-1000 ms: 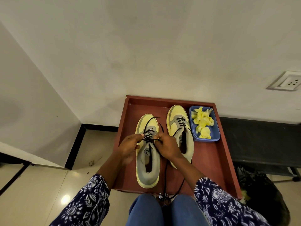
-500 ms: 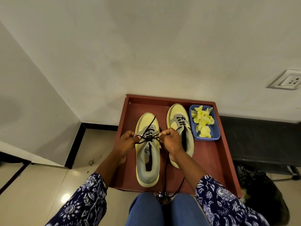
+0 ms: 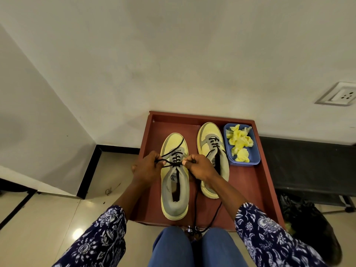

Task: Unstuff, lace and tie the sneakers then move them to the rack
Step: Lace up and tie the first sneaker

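Two yellow and grey sneakers stand toes away from me on a red-brown tray [image 3: 248, 182]. The left sneaker [image 3: 174, 191] has a black lace [image 3: 176, 159] through its eyelets, crossed in a knot at the top. My left hand [image 3: 147, 167] pinches the lace on the left of the knot. My right hand [image 3: 200, 166] pinches it on the right, and the lace is stretched taut between them. The right sneaker [image 3: 211, 143] is laced, with its loose ends trailing off the tray's near edge.
A blue tub [image 3: 252, 159] of crumpled yellow paper [image 3: 239, 145] sits at the tray's far right corner. A white wall rises behind the tray, with a socket [image 3: 341, 96] at the right. A black bench [image 3: 312, 166] and a dark bag [image 3: 310, 226] lie right of the tray.
My hands have drawn apart sideways over the left sneaker, pulling the lace from slack loops into a tight knot at the top eyelets.
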The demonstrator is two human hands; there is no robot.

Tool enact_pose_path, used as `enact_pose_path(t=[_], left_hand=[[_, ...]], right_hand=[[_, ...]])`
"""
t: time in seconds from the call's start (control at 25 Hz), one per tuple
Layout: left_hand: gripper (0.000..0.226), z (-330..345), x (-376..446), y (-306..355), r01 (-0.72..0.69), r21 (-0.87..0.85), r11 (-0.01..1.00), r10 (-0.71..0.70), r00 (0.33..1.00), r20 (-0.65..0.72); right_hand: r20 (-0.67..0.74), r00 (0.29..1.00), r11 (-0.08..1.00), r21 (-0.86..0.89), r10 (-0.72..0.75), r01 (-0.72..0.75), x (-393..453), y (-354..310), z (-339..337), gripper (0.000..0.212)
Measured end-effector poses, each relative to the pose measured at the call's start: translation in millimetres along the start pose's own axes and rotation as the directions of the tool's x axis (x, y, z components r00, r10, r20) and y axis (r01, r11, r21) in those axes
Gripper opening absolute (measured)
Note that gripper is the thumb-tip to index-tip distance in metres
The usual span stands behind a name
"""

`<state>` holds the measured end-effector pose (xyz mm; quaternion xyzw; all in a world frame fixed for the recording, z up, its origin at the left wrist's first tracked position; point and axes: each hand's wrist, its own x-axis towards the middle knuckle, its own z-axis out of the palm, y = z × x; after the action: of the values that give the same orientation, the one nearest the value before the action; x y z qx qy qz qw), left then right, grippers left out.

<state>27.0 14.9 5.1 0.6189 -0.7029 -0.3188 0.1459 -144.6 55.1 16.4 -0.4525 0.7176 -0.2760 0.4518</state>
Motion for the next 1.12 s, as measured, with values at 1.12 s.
enact_pose_path(t=[1.12], left_hand=[[0.007,-13,0,4,0.097,-0.164,0.982,-0.094,0.995,0.024]], right_hand=[[-0.018,0.992,0.964,0.240,0.123,-0.115,-4,-7,-22,0.024]])
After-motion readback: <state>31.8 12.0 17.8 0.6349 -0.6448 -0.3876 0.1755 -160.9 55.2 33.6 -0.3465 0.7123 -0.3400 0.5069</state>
